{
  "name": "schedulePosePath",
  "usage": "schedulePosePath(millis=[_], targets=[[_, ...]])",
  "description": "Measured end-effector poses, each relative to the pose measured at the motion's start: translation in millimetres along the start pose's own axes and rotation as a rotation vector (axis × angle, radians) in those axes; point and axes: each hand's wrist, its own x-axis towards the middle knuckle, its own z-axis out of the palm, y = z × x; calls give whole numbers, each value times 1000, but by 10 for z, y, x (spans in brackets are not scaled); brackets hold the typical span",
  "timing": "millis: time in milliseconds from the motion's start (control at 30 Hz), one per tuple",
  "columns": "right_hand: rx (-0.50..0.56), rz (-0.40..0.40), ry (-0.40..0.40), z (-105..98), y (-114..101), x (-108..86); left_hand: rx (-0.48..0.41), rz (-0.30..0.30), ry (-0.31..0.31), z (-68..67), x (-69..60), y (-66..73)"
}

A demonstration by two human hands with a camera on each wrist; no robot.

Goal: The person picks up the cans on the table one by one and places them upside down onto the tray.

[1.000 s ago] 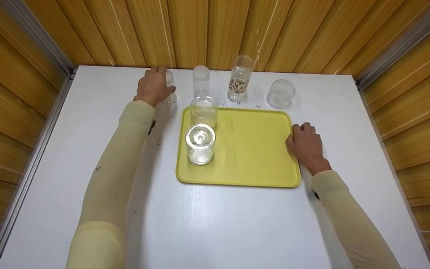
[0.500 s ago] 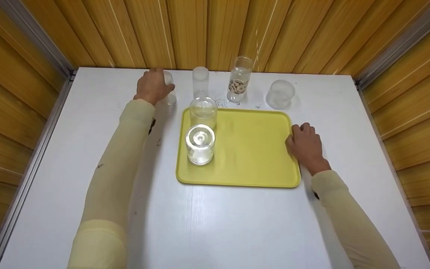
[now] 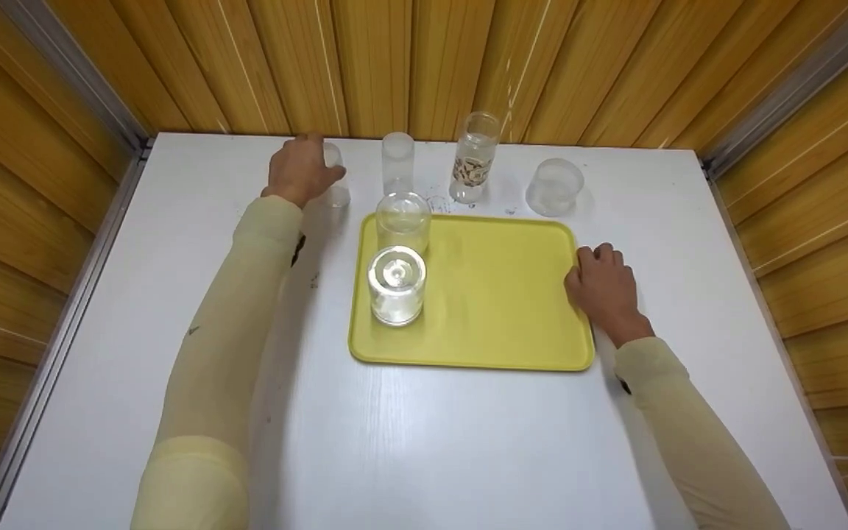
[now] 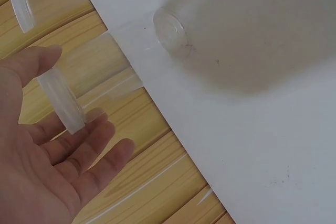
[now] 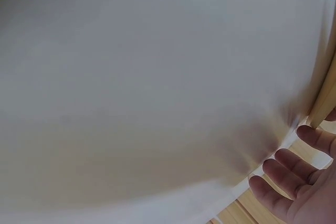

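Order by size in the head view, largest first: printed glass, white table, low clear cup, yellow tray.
1. White table
2. Yellow tray
3. Printed glass and low clear cup: too close to rank.

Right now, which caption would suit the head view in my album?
Left grip on a clear vessel, right grip at the yellow tray, which bears two clear containers.

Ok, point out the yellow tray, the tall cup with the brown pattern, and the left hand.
Yellow tray (image 3: 505, 294): head view, on its bare flat surface.
Tall cup (image 3: 472, 169): head view, on its brown pattern.
Left hand (image 3: 297, 171): head view, on its back.
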Motion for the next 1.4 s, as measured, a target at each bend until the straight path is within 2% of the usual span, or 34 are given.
schedulePosePath(millis=[400,633,867,1067,1400], targets=[[20,10,-29,1,10,7,-54,13,50,-56,-115,-10],[29,33,-71,-32,9,12,-126,66,156,-154,-255,43],[22,45,-93,-40,11,15,-199,52,222,-236,-418,142],[20,40,-87,-42,14,18,-254,33,265,-236,-545,153],[24,38,-78,-33,6,25,-336,66,343,-141,-701,180]])
